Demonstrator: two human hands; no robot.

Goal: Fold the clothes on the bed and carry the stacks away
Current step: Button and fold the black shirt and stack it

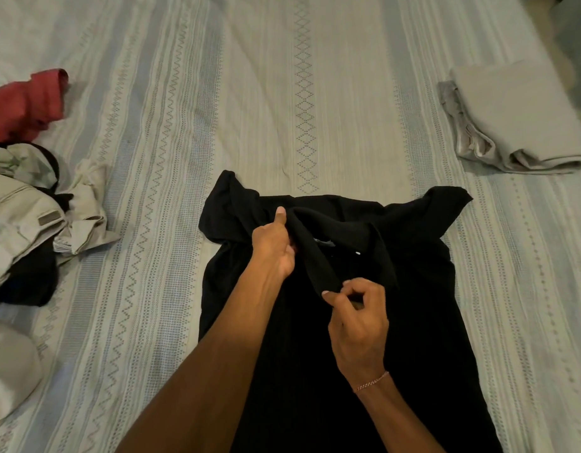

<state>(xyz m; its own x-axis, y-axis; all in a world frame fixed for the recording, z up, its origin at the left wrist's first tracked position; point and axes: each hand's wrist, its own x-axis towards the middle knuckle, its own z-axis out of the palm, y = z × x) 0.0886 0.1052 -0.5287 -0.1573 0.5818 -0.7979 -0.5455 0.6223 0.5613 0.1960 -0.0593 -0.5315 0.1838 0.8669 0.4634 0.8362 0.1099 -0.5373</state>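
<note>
The left hand [276, 243] grips the collar of a black shirt [413, 322] near its left shoulder, thumb raised along the fabric, while the right hand [356, 318] pinches the collar's near tip between thumb and fingers. The shirt lies spread on the striped bed cover [217, 93], at the near middle. An unfolded heap of clothes [24, 204] sits at the left; a folded grey stack [518, 122] rests far right.

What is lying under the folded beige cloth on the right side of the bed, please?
A grey garment sticks out from under the beige cloth along its left edge, both on the bed. How far it extends underneath is covered.
</note>
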